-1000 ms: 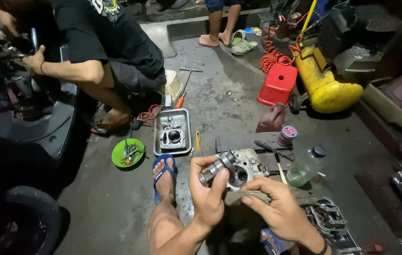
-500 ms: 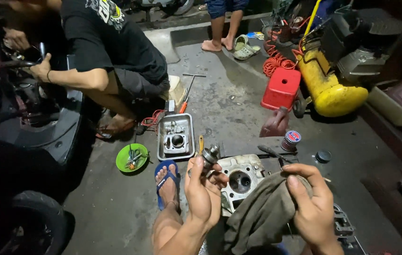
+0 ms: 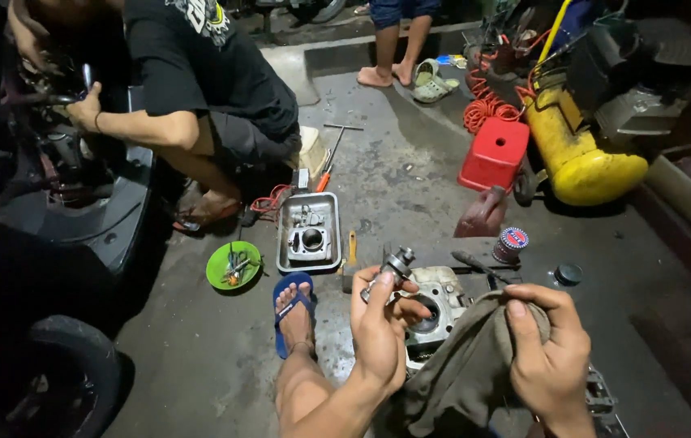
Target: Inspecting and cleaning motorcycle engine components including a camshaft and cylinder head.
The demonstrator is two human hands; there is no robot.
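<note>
My left hand (image 3: 379,328) holds a small metal engine part (image 3: 395,265) upright by its fingertips. My right hand (image 3: 550,351) grips a grey-brown rag (image 3: 463,369) that drapes down between my hands. Behind both hands a silver engine cylinder head (image 3: 440,302) lies on the concrete floor, partly hidden by the rag and my left fingers. My foot in a blue sandal (image 3: 293,308) rests just left of my left hand.
A metal tray (image 3: 285,243) holding engine parts and a green bowl (image 3: 233,265) of small tools lie ahead. A person in a black shirt (image 3: 208,73) crouches beside a dark scooter (image 3: 62,203). At right stand a red stool (image 3: 493,154), a yellow compressor tank (image 3: 577,154) and a small tin (image 3: 511,243).
My left hand has raised the small part clear of the cylinder head. My right hand has brought up the rag, which now covers part of the head.
</note>
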